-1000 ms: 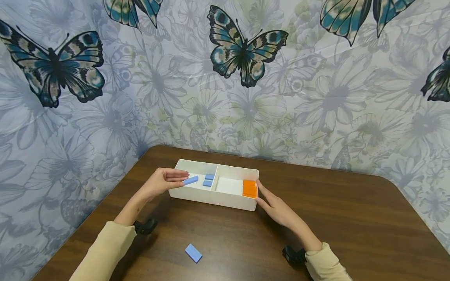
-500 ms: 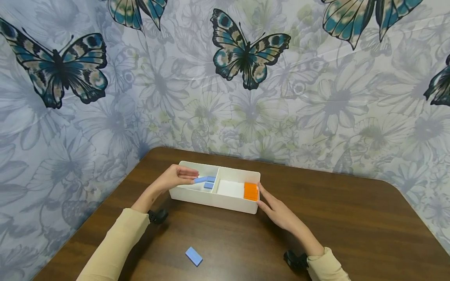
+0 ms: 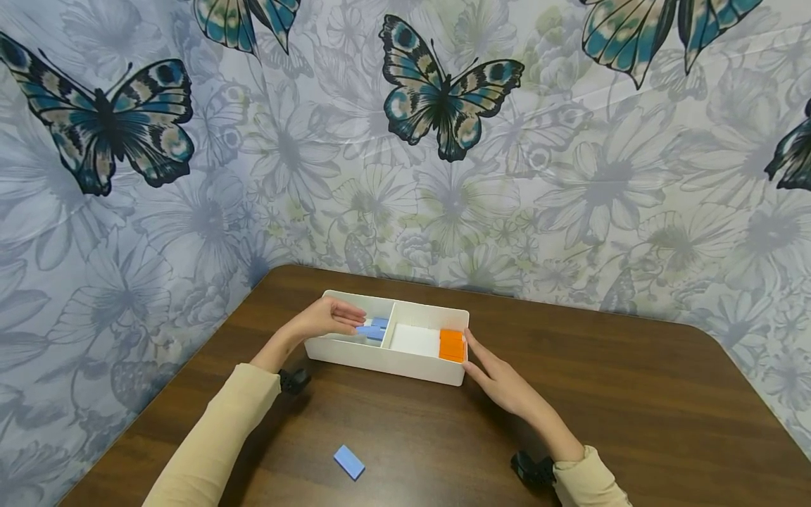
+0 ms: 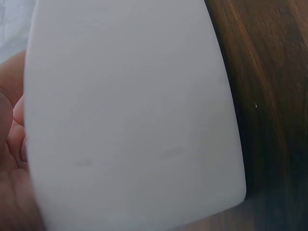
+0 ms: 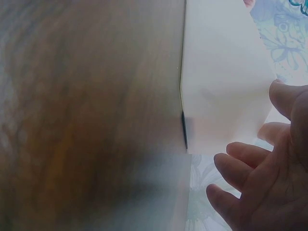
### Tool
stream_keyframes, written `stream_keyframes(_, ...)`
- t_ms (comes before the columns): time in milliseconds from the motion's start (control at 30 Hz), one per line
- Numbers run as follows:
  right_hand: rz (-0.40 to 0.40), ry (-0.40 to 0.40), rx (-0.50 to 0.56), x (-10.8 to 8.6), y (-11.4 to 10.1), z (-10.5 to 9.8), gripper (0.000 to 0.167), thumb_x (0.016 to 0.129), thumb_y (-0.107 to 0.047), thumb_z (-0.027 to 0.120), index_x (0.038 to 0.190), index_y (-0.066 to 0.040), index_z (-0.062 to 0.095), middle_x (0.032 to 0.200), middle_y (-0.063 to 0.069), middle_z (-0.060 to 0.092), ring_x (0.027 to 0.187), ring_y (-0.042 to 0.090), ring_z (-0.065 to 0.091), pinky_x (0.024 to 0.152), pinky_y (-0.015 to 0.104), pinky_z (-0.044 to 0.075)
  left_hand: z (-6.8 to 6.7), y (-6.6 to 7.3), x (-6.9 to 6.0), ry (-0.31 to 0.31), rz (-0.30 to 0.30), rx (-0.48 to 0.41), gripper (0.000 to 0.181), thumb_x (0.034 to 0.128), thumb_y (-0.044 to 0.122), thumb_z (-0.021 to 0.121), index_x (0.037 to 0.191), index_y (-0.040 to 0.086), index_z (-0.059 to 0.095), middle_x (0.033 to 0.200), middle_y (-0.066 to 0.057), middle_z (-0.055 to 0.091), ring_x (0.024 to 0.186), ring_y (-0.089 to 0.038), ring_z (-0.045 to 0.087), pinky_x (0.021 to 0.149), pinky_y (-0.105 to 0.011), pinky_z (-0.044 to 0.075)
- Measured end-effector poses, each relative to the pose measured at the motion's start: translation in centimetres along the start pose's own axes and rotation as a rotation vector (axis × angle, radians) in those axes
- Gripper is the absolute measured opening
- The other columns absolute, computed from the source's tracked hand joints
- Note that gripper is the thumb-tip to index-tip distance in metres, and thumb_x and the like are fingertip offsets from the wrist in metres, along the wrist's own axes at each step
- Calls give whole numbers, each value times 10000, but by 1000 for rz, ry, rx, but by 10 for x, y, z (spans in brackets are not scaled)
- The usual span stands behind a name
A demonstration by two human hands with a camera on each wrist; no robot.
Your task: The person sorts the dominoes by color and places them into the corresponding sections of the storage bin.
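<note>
My left hand (image 3: 324,318) reaches over the near left edge of a white two-compartment box (image 3: 386,363) and pinches a blue block (image 3: 365,330) low inside the left compartment. Against the divider lie other blue blocks (image 3: 380,322), partly covered by the held one. My right hand (image 3: 503,382), fingers extended, touches the box's right end, close to the orange blocks (image 3: 451,346) lined up in the right compartment. The left wrist view is mostly the box wall (image 4: 134,106), which hides the held block. In the right wrist view the thumb and fingers (image 5: 236,171) are spread beside the box.
One loose blue block (image 3: 349,462) lies on the brown wooden table (image 3: 431,451), in front of the box. A cloth with butterflies and flowers (image 3: 443,211) hangs behind the table's back edge.
My left hand has moved right and down into the left compartment, carrying the blue block to beside the others there. The right hand stays at the box's right end.
</note>
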State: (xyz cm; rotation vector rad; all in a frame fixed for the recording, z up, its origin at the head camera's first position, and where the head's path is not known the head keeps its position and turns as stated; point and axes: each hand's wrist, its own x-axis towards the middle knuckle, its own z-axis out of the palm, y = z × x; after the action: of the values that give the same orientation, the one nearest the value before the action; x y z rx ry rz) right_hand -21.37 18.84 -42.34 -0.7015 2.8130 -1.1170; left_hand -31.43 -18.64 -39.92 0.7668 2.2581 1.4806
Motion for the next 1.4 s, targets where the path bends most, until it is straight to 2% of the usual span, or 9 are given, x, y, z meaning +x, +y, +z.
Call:
stream_keyframes(100,-3,0,3,0,0,0,683,973,-469,428,1510,-143,160,1519,93,187,1338,311,262,1054,525,238,1,0,3,-29,-2,9,413,837,-40,669,1189,-195,519,1133,-312,571,1033,-380,585,817,-336,516)
stream_keyframes(233,-1,-1,6,0,0,0,684,972,-472,427,1510,-146,158,1521,86,184,1339,304,260,1055,523,238,2,-1,6,-34,-14,24,398,826,-59,671,1170,-199,531,1118,-317,576,1012,-385,594,802,-330,523)
stream_keyframes(467,4,-2,12,-1,-1,-2,676,978,-454,428,1511,-142,154,1521,87,183,1341,307,255,1055,527,235,6,3,11,-50,-42,76,393,799,-70,690,1151,-184,557,1088,-273,612,954,-299,639,781,-318,532)
stream_keyframes(600,3,-3,14,-1,-2,-1,662,983,-428,437,1510,-142,156,1522,76,177,1344,304,250,1057,521,236,9,5,13,-43,-68,103,391,786,-79,697,1149,-162,576,1074,-231,634,941,-261,648,771,-313,535)
stream_keyframes(1133,13,0,7,0,-1,-4,676,977,-459,428,1512,-151,153,1517,85,187,1332,325,268,1052,535,237,16,5,23,-30,-55,206,363,756,-121,689,1102,-176,593,1061,-238,636,952,-287,642,762,-296,536)
stream_keyframes(1300,-1,-7,7,0,-1,-3,675,980,-445,432,1510,-135,152,1521,96,179,1338,314,258,1056,525,234,19,6,24,-23,-81,254,339,748,-124,697,1075,-162,617,1024,-213,656,925,-262,653,752,-278,536)
stream_keyframes(1400,-5,-8,7,0,-1,-2,675,981,-443,431,1509,-131,150,1522,93,173,1341,305,254,1058,518,233,20,6,24,-17,-77,284,333,748,-125,698,1070,-160,620,1018,-209,658,914,-259,657,748,-274,537)
